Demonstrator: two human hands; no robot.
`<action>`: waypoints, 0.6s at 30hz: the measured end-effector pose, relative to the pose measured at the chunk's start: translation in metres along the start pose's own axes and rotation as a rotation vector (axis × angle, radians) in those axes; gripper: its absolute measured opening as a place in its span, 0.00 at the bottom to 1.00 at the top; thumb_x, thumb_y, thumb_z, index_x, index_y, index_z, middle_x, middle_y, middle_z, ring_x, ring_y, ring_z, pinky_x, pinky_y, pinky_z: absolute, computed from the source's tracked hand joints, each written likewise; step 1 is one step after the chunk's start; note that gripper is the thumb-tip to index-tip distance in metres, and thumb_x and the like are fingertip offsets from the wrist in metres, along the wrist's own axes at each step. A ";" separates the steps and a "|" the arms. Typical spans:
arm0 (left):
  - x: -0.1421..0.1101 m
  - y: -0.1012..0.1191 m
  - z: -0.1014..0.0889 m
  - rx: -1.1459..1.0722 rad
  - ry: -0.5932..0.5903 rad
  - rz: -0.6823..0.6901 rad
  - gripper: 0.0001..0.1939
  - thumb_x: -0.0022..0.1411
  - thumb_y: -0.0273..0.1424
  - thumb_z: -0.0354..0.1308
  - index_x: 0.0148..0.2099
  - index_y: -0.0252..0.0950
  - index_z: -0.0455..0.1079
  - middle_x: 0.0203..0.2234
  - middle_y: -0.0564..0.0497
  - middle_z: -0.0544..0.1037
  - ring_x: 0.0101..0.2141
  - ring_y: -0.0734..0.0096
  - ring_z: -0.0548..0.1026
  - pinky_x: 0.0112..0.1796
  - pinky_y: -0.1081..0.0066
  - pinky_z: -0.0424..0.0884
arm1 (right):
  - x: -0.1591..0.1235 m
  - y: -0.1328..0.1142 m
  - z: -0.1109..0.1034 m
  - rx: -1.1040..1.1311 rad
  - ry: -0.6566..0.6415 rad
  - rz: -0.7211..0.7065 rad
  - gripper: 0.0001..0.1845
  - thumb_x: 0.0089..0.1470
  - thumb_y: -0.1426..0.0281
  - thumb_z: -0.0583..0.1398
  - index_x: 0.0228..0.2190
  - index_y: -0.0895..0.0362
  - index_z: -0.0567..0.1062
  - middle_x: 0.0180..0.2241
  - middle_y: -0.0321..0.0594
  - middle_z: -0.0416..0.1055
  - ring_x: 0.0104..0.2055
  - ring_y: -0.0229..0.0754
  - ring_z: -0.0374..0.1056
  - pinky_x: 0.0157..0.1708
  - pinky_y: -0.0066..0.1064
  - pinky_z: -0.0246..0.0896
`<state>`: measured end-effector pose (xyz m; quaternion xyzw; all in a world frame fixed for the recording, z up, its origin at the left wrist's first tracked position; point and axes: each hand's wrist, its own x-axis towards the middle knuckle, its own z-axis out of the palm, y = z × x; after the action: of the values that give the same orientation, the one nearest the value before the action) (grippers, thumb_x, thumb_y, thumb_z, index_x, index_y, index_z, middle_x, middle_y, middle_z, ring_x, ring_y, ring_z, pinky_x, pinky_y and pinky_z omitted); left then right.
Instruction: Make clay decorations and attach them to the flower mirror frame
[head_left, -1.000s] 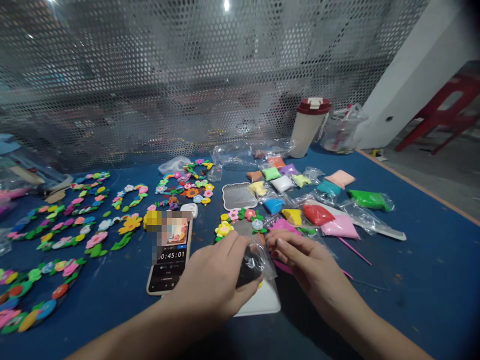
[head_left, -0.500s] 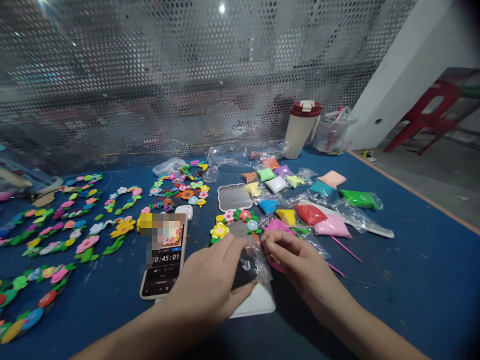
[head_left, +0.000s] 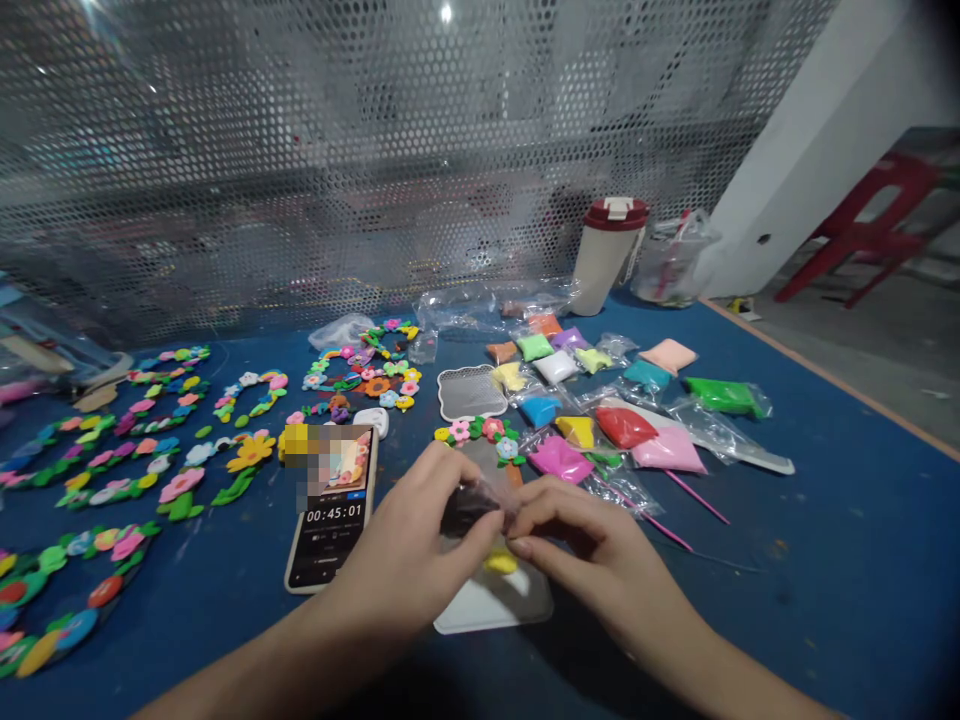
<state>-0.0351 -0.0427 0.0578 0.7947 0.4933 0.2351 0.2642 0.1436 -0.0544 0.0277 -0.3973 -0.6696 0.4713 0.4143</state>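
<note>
My left hand point(head_left: 424, 530) is closed round a small clear bag of dark clay point(head_left: 469, 508), fingers above and thumb below. At the bag's right end, my right hand point(head_left: 592, 535) pinches the plastic between thumb and fingertips. Both hands are above a white board point(head_left: 491, 608), on which a yellow clay piece point(head_left: 501, 563) lies. Just beyond them is a mirror-like plate edged with clay flowers point(head_left: 493, 430), partly hidden by my left hand. A magenta clay packet point(head_left: 561, 460) lies beyond my right hand.
Several coloured clay packets point(head_left: 626, 425) and a pale flat tool point(head_left: 750, 460) lie to the right. A phone point(head_left: 330, 540) with a timer and flower-decorated frames point(head_left: 97, 540) are at left. A tumbler point(head_left: 607, 260) stands at the back by the perforated metal screen point(head_left: 375, 150).
My hands have come together at the bag, the right moving left to grip its end. The bag is lifted and turned, and more of the yellow piece and magenta packet shows.
</note>
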 end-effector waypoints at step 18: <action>0.003 0.003 -0.006 -0.514 -0.201 -0.263 0.08 0.61 0.33 0.56 0.35 0.36 0.75 0.33 0.52 0.79 0.37 0.67 0.75 0.40 0.71 0.67 | -0.001 -0.003 -0.007 -0.098 0.035 -0.125 0.06 0.55 0.71 0.58 0.27 0.54 0.73 0.28 0.35 0.71 0.32 0.38 0.67 0.32 0.32 0.62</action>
<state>-0.0360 -0.0398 0.0645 0.6503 0.4879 0.2363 0.5321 0.1493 -0.0537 0.0320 -0.3828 -0.7080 0.4041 0.4346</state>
